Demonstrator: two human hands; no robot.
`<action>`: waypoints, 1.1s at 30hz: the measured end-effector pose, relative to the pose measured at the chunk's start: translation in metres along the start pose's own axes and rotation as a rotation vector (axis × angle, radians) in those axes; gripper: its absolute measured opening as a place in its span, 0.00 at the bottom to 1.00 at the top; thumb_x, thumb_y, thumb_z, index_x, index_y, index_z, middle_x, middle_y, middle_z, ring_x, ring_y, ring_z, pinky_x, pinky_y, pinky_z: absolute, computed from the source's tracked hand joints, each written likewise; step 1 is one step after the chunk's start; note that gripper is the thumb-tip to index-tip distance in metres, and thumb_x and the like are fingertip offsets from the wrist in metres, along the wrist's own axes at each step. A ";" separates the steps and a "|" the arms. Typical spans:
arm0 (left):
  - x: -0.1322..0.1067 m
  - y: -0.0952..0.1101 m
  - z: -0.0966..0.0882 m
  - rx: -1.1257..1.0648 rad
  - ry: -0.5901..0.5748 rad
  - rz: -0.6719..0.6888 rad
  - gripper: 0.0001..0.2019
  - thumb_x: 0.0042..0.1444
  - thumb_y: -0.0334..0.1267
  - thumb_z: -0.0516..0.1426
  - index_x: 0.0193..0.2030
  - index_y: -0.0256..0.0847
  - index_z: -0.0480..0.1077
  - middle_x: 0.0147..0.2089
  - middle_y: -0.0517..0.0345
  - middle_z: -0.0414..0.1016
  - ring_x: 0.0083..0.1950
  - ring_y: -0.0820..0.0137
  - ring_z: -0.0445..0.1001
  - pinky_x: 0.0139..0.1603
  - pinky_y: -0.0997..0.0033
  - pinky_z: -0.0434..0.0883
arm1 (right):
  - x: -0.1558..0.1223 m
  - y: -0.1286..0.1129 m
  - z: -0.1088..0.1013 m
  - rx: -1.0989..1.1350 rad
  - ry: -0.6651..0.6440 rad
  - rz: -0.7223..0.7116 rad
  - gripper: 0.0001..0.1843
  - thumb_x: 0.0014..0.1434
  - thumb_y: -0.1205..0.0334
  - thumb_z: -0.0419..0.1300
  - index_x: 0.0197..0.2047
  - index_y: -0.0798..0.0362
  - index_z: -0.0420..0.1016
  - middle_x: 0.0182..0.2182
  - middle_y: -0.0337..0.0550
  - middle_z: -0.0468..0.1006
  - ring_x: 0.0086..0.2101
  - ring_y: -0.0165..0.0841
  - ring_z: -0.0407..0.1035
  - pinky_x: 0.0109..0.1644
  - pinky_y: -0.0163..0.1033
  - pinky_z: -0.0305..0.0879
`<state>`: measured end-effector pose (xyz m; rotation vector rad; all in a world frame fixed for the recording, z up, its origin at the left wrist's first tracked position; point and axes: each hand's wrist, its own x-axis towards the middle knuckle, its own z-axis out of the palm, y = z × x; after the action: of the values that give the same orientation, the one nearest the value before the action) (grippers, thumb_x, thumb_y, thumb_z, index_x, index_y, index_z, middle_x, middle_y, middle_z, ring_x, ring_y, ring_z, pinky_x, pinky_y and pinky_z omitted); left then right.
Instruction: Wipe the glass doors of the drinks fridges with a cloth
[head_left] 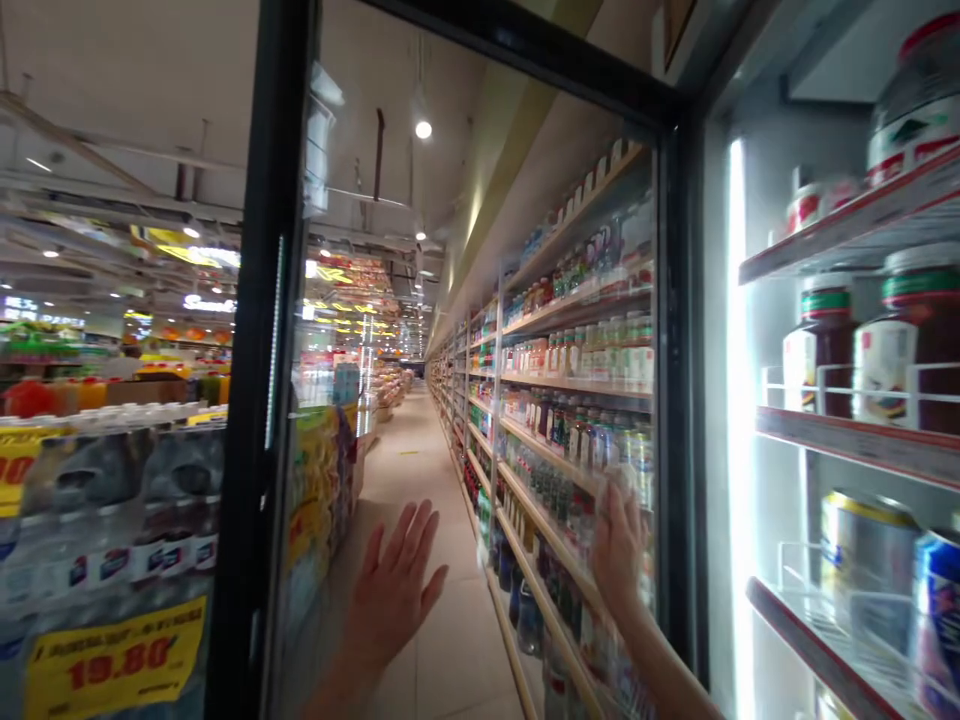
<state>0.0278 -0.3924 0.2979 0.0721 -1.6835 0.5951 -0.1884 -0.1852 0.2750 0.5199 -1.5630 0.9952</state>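
Observation:
A glass fridge door (457,30) in a black frame stands swung out in front of me. My left hand (397,590) is raised flat toward the lower part of its pane, fingers stretched and thumb out to the right. Farther right, near the hinge side, my right hand (621,550) is up with its fingers extended, somewhat blurred. Neither hand holds anything. Whether the palms touch the glass or hover just before it, I cannot tell.
On the right, the lit fridge has shelves with dark bottles (817,345) and cans (870,550). Shrink-wrapped bottle packs (112,550) with a yellow price sign (116,660) stand at left. Through the pane, an aisle floor (409,430) runs beside long drink shelves (577,380).

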 end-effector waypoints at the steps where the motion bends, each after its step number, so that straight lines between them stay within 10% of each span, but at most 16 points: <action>1: 0.000 0.000 0.000 0.002 -0.007 -0.003 0.29 0.62 0.46 0.44 0.67 0.39 0.43 0.63 0.53 0.60 0.69 0.69 0.46 0.69 0.59 0.40 | 0.001 -0.012 0.000 0.031 -0.038 -0.083 0.27 0.62 0.66 0.42 0.64 0.50 0.55 0.63 0.54 0.55 0.62 0.45 0.48 0.58 0.58 0.51; 5: 0.000 0.000 -0.001 -0.002 -0.018 -0.006 0.29 0.62 0.46 0.45 0.67 0.39 0.44 0.63 0.52 0.60 0.68 0.67 0.47 0.69 0.58 0.41 | 0.009 -0.039 -0.002 0.115 -0.210 -0.455 0.28 0.60 0.70 0.44 0.62 0.41 0.57 0.64 0.43 0.55 0.62 0.39 0.49 0.64 0.55 0.42; 11: 0.002 0.001 -0.003 -0.017 -0.011 -0.017 0.30 0.61 0.46 0.45 0.67 0.39 0.43 0.62 0.53 0.62 0.69 0.70 0.45 0.69 0.60 0.39 | 0.046 -0.027 0.002 0.045 0.012 -0.019 0.27 0.63 0.64 0.42 0.66 0.50 0.50 0.64 0.54 0.52 0.63 0.45 0.45 0.60 0.60 0.47; 17: 0.002 0.000 -0.003 -0.013 -0.015 -0.024 0.30 0.61 0.47 0.46 0.67 0.40 0.43 0.62 0.54 0.62 0.69 0.70 0.45 0.69 0.60 0.39 | 0.014 -0.048 -0.002 0.125 -0.215 -0.583 0.29 0.60 0.72 0.45 0.62 0.41 0.57 0.64 0.44 0.53 0.63 0.39 0.47 0.64 0.55 0.40; 23: 0.001 -0.001 -0.001 0.003 -0.011 0.005 0.29 0.62 0.46 0.45 0.67 0.38 0.44 0.62 0.51 0.61 0.69 0.68 0.47 0.69 0.58 0.41 | 0.034 0.019 0.000 -0.006 0.011 0.044 0.26 0.63 0.63 0.40 0.64 0.53 0.55 0.60 0.57 0.60 0.62 0.45 0.50 0.58 0.60 0.50; 28: 0.002 0.002 -0.002 -0.019 0.003 -0.023 0.29 0.62 0.46 0.45 0.67 0.39 0.44 0.62 0.52 0.61 0.69 0.68 0.46 0.68 0.58 0.41 | 0.019 0.038 0.001 0.029 -0.097 -0.076 0.26 0.62 0.61 0.43 0.63 0.49 0.56 0.61 0.52 0.59 0.62 0.43 0.50 0.59 0.58 0.51; 33: 0.001 0.002 0.001 -0.031 0.021 -0.030 0.29 0.62 0.46 0.45 0.67 0.41 0.44 0.62 0.52 0.63 0.68 0.68 0.48 0.68 0.58 0.42 | 0.020 0.035 0.001 -0.038 0.047 0.139 0.27 0.62 0.61 0.40 0.64 0.55 0.55 0.59 0.59 0.61 0.59 0.47 0.55 0.54 0.59 0.57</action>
<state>0.0258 -0.3904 0.2979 0.0685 -1.6679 0.5458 -0.2210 -0.1631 0.2835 0.3626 -1.5898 1.0727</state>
